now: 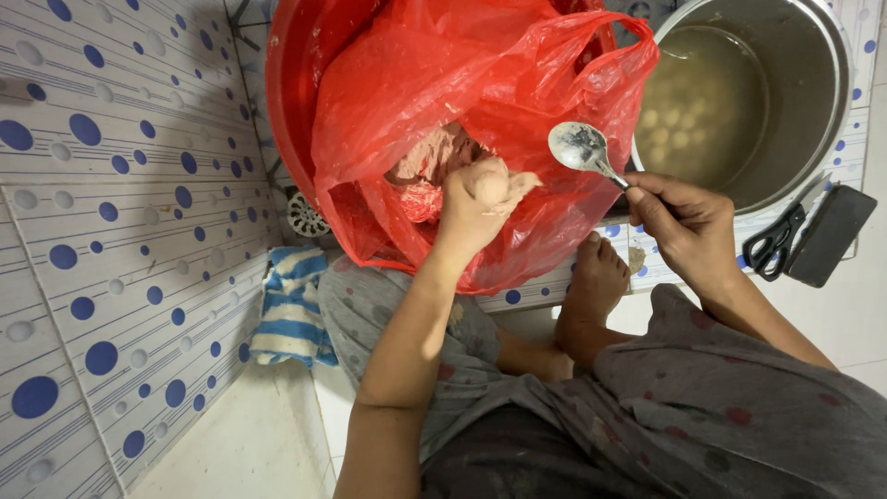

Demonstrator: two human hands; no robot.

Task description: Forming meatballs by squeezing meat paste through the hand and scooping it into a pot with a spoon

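Observation:
My left hand point(476, 208) is closed around a lump of pinkish paste point(488, 183) that bulges out between thumb and fingers. It hovers over a red plastic bag point(517, 83) holding more of the same paste point(430, 162), set inside a red basin point(286, 92). My right hand point(688, 226) grips the handle of a metal spoon point(580, 148), its bowl smeared and pointing toward the left hand. A steel pot point(832, 111) at upper right holds cloudy water with several pale balls point(674, 120) in it.
Black scissors point(781, 242) and a dark flat object point(830, 236) lie by the pot. A blue-and-white striped cloth point(291, 310) sits on the floor left of my knee. My bare foot point(596, 277) rests near the basin. A round floor drain point(305, 214) is beside the basin.

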